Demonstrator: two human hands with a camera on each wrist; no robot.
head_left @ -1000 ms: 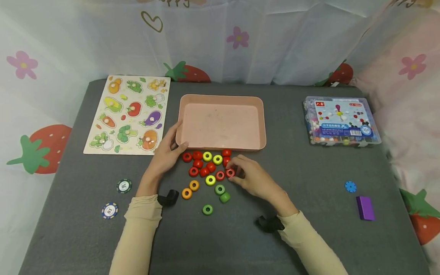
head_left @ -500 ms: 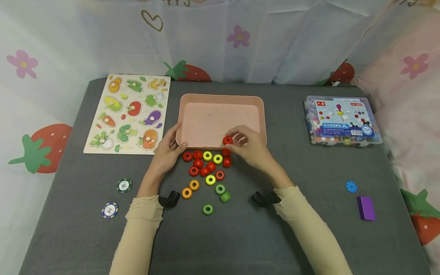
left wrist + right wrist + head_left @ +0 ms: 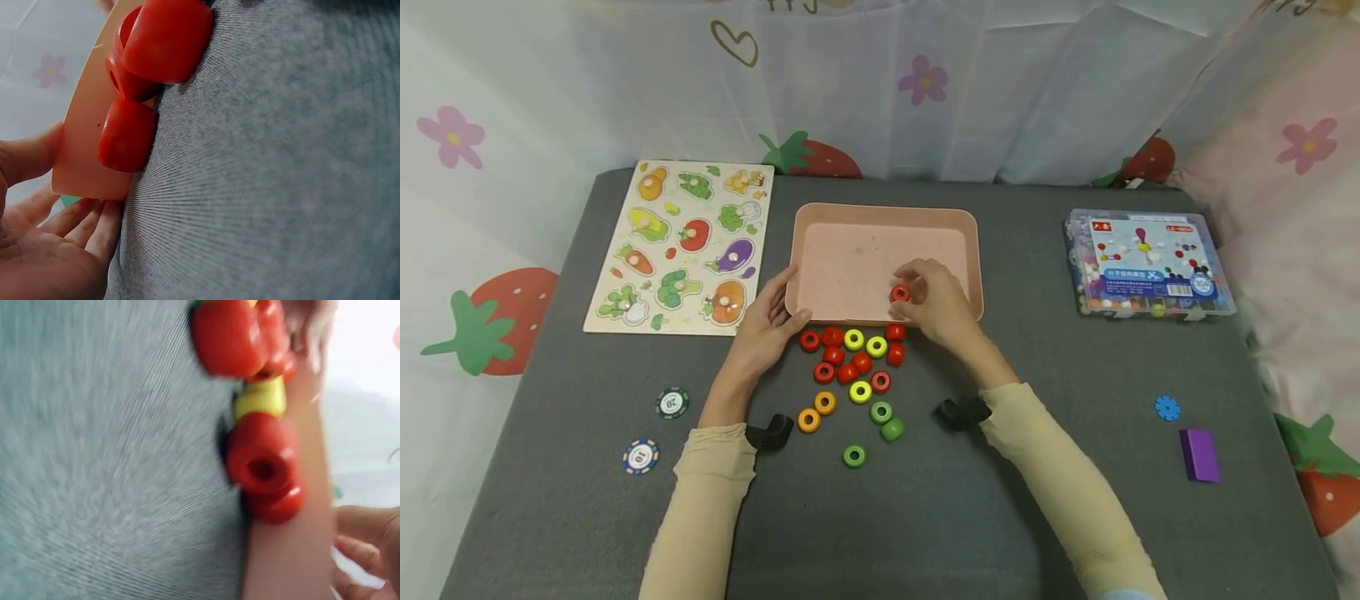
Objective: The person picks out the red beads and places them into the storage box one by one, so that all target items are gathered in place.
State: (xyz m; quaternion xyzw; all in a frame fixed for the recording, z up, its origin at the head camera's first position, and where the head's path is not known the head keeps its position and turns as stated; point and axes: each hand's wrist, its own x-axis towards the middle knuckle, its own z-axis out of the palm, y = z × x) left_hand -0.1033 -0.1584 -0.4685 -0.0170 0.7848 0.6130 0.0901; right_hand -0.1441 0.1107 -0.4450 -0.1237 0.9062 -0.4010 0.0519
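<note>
My left hand point(image 3: 764, 330) holds the near-left corner of a shallow pink tray point(image 3: 850, 258), thumb at the front wall and fingers along the side. In the left wrist view the thumb point(image 3: 34, 153) touches the tray wall point(image 3: 81, 156). Over the tray's right front part, my right hand point(image 3: 942, 310) pinches a red ring-shaped bead point(image 3: 899, 293) between thumb and fingers. Right in front of the tray lie several more red beads point(image 3: 823, 372), with yellow beads point(image 3: 860, 392) among them. Orange beads point(image 3: 808, 420) and green beads point(image 3: 881, 412) lie nearer the person.
A vegetable puzzle board point(image 3: 679, 250) lies left of the tray. Two poker chips point(image 3: 672, 402) are by the left forearm. To the right are a clear box point(image 3: 1150, 262) of small parts, a blue disc point(image 3: 1167, 407) and a purple block point(image 3: 1200, 455). Curtains hang behind the table.
My right hand has lifted a red bead from the right of the bead group and carried it forward over the tray. The left hand stays at the tray's corner.
</note>
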